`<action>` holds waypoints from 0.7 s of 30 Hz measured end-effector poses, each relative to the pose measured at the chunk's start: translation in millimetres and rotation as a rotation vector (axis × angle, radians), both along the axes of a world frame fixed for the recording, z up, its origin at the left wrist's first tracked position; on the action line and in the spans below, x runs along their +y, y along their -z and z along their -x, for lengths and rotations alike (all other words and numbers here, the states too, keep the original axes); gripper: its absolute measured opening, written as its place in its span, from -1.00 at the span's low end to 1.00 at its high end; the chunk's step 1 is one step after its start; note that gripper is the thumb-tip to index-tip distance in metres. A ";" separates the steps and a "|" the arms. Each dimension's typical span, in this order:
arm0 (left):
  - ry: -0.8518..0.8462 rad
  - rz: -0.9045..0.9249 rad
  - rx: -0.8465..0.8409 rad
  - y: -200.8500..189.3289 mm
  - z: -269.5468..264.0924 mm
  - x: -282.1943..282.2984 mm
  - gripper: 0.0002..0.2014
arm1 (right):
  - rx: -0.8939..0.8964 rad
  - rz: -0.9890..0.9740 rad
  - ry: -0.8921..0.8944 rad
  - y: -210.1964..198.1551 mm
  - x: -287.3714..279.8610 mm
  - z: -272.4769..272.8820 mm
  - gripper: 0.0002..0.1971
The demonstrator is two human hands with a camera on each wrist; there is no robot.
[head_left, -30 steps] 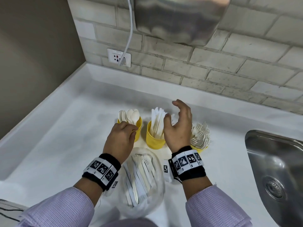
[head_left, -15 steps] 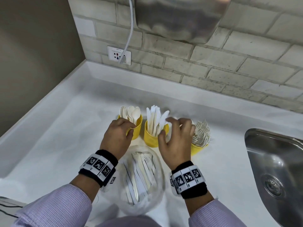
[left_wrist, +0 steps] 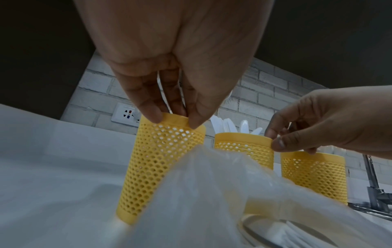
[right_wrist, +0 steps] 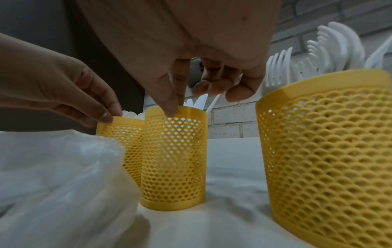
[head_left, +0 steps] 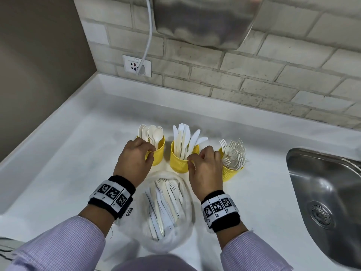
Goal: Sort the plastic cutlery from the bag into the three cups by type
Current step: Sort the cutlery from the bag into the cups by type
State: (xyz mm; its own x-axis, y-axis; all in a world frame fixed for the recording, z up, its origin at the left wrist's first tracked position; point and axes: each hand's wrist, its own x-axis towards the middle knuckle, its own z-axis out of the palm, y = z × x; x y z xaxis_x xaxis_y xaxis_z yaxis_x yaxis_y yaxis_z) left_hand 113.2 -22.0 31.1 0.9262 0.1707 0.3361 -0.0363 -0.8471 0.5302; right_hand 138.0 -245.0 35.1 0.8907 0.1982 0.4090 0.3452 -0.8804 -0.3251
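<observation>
Three yellow mesh cups stand in a row on the white counter. The left cup (head_left: 159, 155) holds white spoons (head_left: 153, 133), and my left hand (head_left: 151, 153) pinches its near rim (left_wrist: 176, 120). The middle cup (head_left: 178, 163) holds white knives (head_left: 184, 136); my right hand (head_left: 192, 160) pinches its near rim (right_wrist: 176, 110) between thumb and forefinger. The right cup (head_left: 231, 174) is packed with white forks (head_left: 235, 155). A clear plastic bag (head_left: 166, 210) with several more pieces of cutlery lies on the counter between my wrists.
A steel sink (head_left: 328, 200) is set into the counter at the right. A brick wall with a socket (head_left: 136, 65) and a cable runs behind the cups, and a steel box (head_left: 207, 18) hangs above. A brown side wall closes the left.
My right hand came down from above the knives and now pinches the middle cup's rim. The left hand kept its hold on the spoon cup.
</observation>
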 end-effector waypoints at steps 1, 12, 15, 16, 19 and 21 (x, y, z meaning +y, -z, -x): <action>0.003 -0.002 -0.001 -0.2 -0.1 0.8 -0.82 | 0.000 0.000 0.007 0.4 -1.6 0.4 -0.93; 0.038 0.016 -0.021 -2.3 2.0 -9.5 -0.83 | 0.007 0.024 0.043 2.1 -10.9 3.3 -0.96; 0.044 0.006 -0.013 -3.4 1.8 -10.8 -0.84 | 0.026 0.037 0.030 0.6 -10.9 3.3 -0.95; 0.042 0.003 -0.011 -4.5 3.0 -11.3 -0.84 | 0.028 0.039 0.027 -0.2 -10.9 3.7 -0.92; 0.025 -0.004 -0.047 -11.7 12.1 -13.6 -0.79 | 0.023 -0.012 0.019 -3.7 -10.8 8.3 -0.73; 0.011 0.007 -0.086 -20.4 20.4 -14.5 -0.73 | -0.001 -0.062 -0.011 -7.7 -9.4 13.4 -0.67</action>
